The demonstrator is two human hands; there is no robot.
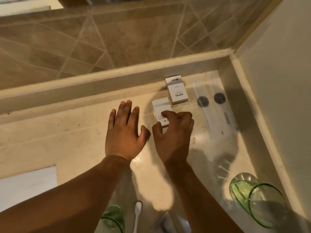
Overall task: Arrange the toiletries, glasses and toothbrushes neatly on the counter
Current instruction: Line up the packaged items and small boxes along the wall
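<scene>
My right hand (174, 132) grips the near end of a small white box (160, 109) lying on the marble counter (67, 132). A second white box (176, 91) marked HOTEL lies just behind it by the back ledge. My left hand (125, 130) hovers flat beside the first box, fingers spread, holding nothing. Two clear-wrapped toothbrush packets (213, 108) lie side by side to the right of the boxes. One green glass (259, 200) stands at the near right. Another green glass (112, 219) with a white toothbrush (137, 214) beside it shows at the bottom edge.
A raised ledge (101, 78) runs along the counter's back, with a mirror above it. The side wall (277, 81) closes the right. A white flat object (27, 184) lies at the near left. A clear plastic wrapper (223, 167) lies near the right glass.
</scene>
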